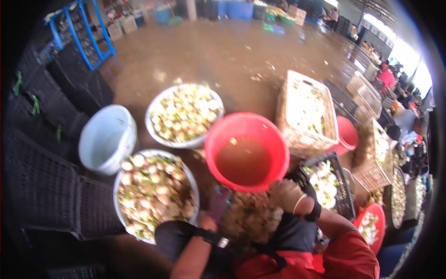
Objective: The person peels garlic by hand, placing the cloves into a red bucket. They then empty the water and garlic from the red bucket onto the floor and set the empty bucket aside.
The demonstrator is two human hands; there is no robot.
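Observation:
My right hand [285,194] is closed at the near right rim of a red tub [214,153]; blur hides whether it grips the rim or something small. Brownish water [244,160] lies in the tub, with a pale scrap floating. Low between my knees, my left hand [217,204] is smeared and dark, with a small teal patch beside it; its fingers cannot be made out. Below both hands lies a blurred heap of pale, round, onion-like vegetables [253,216]. On the left, a pale tub [195,179] is full of similar white bulbs with green bits [151,190].
Farther off stand another full tub [149,125] and a light blue tub [90,144]. Right are a white crate [331,125], a black crate [347,204] and a red basin [380,223]. Dark crates [42,186] line the left. People sit far right; the floor [223,60] is wet.

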